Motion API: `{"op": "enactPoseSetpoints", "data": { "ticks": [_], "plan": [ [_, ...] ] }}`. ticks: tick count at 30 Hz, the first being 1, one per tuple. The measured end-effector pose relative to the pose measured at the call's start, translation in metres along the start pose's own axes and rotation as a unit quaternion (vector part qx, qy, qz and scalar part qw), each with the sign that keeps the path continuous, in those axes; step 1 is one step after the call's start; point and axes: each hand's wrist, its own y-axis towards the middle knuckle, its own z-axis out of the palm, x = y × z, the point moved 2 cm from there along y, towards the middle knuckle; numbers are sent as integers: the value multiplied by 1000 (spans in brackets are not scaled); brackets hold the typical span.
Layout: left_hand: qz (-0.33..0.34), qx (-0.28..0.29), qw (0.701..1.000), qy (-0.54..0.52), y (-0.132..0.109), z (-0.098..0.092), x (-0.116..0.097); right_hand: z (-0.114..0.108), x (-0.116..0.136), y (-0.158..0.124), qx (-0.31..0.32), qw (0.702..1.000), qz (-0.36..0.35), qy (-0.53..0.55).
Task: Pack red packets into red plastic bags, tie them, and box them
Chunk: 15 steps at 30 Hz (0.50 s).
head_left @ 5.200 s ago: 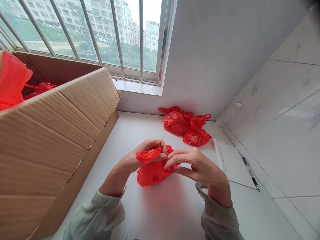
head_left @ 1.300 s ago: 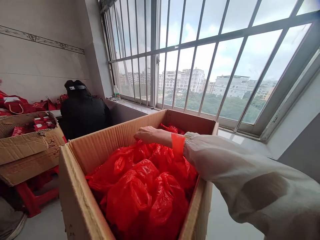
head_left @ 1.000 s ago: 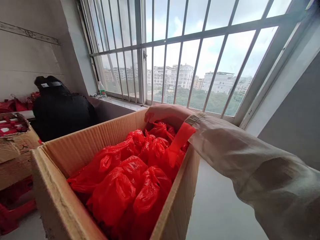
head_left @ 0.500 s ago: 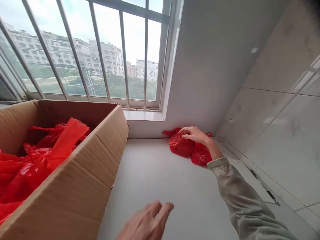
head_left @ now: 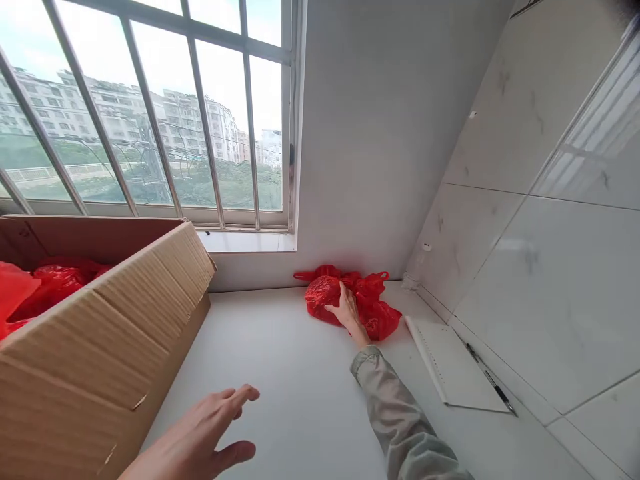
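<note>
Two knotted red plastic bags lie side by side against the back wall on the white tabletop. My right hand (head_left: 347, 310) lies over the left red bag (head_left: 320, 299), thumb and fingers spread, touching its right side. The right red bag (head_left: 379, 319) rests just beside that hand, its handles loose on top. What fills the bags is hidden. My left hand (head_left: 205, 427) hovers over the near part of the tabletop (head_left: 285, 373), fingers and thumb apart, holding nothing.
A cardboard box (head_left: 115, 320) on the left holds more red plastic bags (head_left: 60, 287). On the right lie a notebook (head_left: 455, 363) and a black pen (head_left: 500, 393) along the tiled wall (head_left: 560, 287). Behind the box is a barred window (head_left: 165, 120).
My view has turned right, bringing the notebook into sight. My right hand has come down from above the bags onto the left one. My left hand has its thumb and fingers wider apart.
</note>
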Motion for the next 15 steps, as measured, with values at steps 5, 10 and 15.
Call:
{"op": "enactPoseSetpoints", "data": {
  "ticks": [5,10,15],
  "plan": [
    [14,39,998,-36,33,-2,-6,19,22,-29,23,997,-73,-1],
    [6,-5,998,-55,67,3,-8,16,42,-100,76,978,-192,36],
    [6,-53,996,-72,81,8,-5,-21,50,-146,63,956,-245,151]
  ]
}}
